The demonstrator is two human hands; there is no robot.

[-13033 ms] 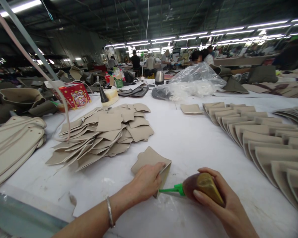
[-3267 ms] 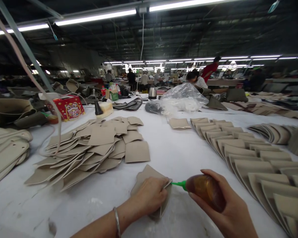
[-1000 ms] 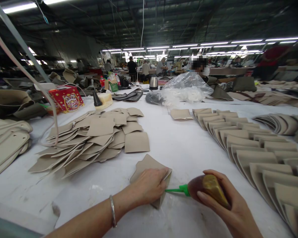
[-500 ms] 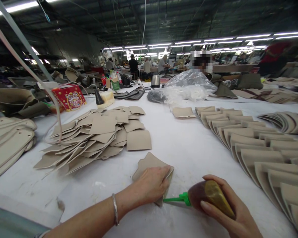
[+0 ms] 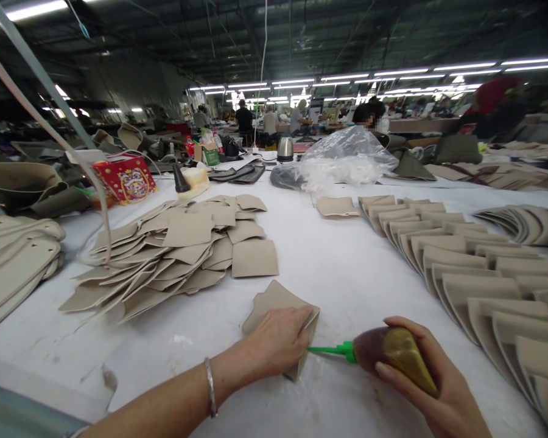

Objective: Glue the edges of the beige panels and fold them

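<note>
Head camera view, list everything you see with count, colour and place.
Folded piece: one, beige, bottom centre
Squeeze bottle: one, brown, green nozzle, bottom right
Loose pile: many, beige, left of centre
Overlapping rows: many pieces, beige, right
Separate piece: one, beige, beyond centre
Fanned stack: several, beige, right edge
Panels: several, cream, left edge
Box: one, red, left
Block: one, yellowish, behind pile
Cone: one, black, left of block
Kettle: one, silver, far centre
Plastic bag: one, clear, far centre
Table: one, white, beneath
People: several, clothing varied, background
Lamps: several, white, overhead
Far clutter: uncountable, mixed, background
Left hand: one, braceleted, on the folded piece
Right hand: one, gripping bottle
</note>
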